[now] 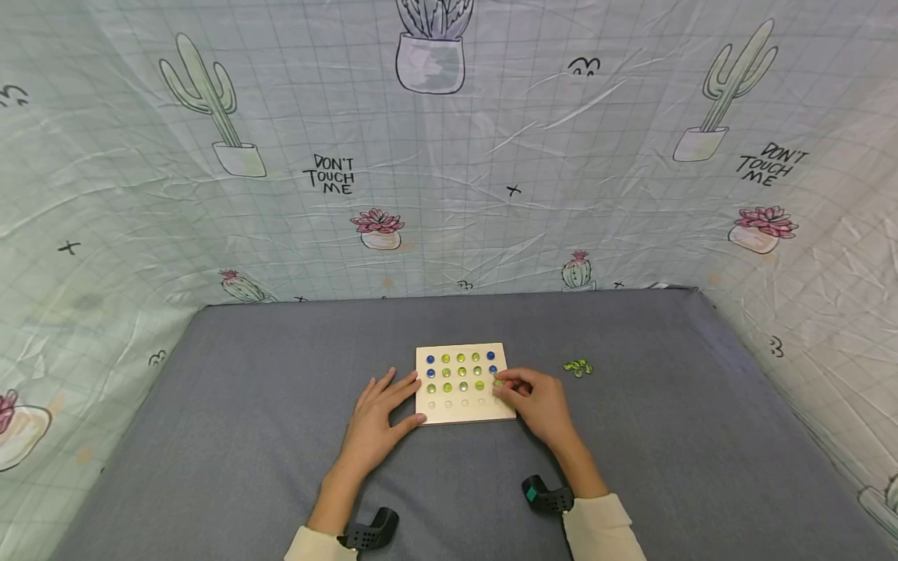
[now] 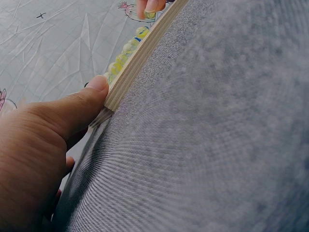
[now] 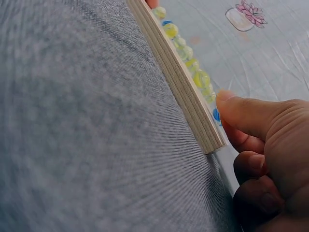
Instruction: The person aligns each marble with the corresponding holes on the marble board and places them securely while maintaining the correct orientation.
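Note:
A pale wooden board [image 1: 449, 416] with rows of round hollows lies on the grey cloth. Glass marbles fill its upper rows: blue marbles [image 1: 431, 373] near both ends, yellow-green marbles [image 1: 461, 372] elsewhere. The front row shows bare hollows. My left hand [image 1: 376, 425] rests at the board's left side, fingers spread and fairly straight, thumb on the near left corner. At the right end of the third row, my right hand [image 1: 540, 401] pinches a yellow-green marble [image 2: 150, 15] between thumb and forefinger. Those fingertips partly hide the hollow beneath.
Several loose yellow-green marbles [image 1: 578, 367] lie in a small cluster on the cloth, right of the board. Grey cloth [image 1: 295, 374] covers the table. A printed curtain [image 1: 449, 171] with cactus drawings hangs behind and along both sides.

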`<state>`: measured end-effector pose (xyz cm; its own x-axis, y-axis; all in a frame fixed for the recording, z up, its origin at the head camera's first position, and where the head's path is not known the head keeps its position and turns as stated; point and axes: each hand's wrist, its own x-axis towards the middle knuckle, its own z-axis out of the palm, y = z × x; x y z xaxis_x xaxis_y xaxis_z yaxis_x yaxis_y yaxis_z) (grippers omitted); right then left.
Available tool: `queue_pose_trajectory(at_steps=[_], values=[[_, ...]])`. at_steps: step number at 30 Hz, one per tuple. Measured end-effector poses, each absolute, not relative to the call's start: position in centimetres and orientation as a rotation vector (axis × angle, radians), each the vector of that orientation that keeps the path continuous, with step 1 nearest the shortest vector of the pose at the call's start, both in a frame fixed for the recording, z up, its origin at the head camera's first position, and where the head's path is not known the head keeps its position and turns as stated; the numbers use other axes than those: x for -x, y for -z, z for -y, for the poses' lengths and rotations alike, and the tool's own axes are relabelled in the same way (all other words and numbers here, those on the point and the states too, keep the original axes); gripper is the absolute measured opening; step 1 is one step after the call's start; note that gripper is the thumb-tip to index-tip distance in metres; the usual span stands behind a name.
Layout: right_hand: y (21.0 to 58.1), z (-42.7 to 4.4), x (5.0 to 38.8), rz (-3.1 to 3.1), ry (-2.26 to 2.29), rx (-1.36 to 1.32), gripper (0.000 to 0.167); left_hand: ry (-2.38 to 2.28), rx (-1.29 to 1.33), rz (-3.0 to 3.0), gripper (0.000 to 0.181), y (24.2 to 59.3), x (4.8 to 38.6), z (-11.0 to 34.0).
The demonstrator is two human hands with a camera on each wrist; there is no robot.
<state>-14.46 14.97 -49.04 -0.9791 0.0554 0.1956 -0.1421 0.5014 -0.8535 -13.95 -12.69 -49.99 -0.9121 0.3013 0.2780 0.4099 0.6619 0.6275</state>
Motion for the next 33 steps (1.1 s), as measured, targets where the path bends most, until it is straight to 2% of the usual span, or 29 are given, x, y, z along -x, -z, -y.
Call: queue_pose_trajectory(at_steps=[33], values=[[49.06, -14.73, 14.49, 2.57, -1.446, -0.139, 0.013, 1.089, 0.59, 2.725, 0.06, 49.89, 14.05, 12.81]])
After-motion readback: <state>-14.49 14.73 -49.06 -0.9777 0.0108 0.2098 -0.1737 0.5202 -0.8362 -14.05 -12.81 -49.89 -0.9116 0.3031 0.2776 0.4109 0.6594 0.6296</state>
